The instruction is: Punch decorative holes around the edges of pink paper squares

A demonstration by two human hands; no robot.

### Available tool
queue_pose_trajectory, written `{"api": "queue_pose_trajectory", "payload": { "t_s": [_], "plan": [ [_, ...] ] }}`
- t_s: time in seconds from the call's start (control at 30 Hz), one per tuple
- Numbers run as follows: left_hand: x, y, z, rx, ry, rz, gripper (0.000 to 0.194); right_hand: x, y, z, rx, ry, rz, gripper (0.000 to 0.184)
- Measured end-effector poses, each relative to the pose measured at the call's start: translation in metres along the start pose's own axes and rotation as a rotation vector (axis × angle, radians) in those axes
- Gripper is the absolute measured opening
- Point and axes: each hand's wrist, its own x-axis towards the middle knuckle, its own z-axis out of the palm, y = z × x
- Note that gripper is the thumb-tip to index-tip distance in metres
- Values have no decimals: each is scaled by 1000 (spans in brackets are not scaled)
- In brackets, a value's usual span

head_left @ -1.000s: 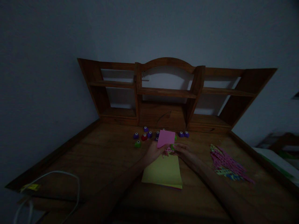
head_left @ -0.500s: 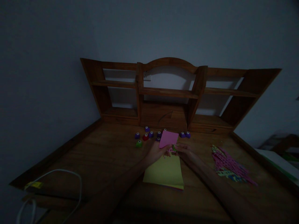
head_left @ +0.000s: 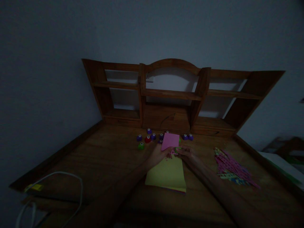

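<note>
- While the pink sheet (head_left: 170, 141) has turned slightly leftward, its near edge seems still ready at the green punch (head_left: 177, 149).
- Left hand (head_left: 157, 155) pinches the sheet; right hand (head_left: 190, 153) has fingers closed on the punch.
- Below are yellow papers (head_left: 166, 177).

Sheet beside left hand (head_left: 157, 155): pink (head_left: 170, 141). Item at right hand (head_left: 187, 152): green (head_left: 177, 149). Stack below both hands: yellow top sheet (head_left: 166, 175). Punches beyond left hand: purple (head_left: 139, 137), red (head_left: 147, 139), green, each with a pale-ringed dark spot. Strips right of right hand: pink, yellow-green, blue (head_left: 234, 167).
</note>
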Motion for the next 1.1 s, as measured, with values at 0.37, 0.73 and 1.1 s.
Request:
{"api": "queue_pose_trajectory", "payload": {
  "t_s": [0.37,0.73,1.1],
  "plan": [
    [3,-14,-6,-57,-10,38,44,-3,-6,1,-54,74,-35,29],
    [0,-4,-4,-63,-51,18,39,-4,-9,-2,-50,31,1,28],
    [-1,-3,-3,-67,-79,21,37,-5,-8,-1,-111,1,-15,29]
  ]
}}
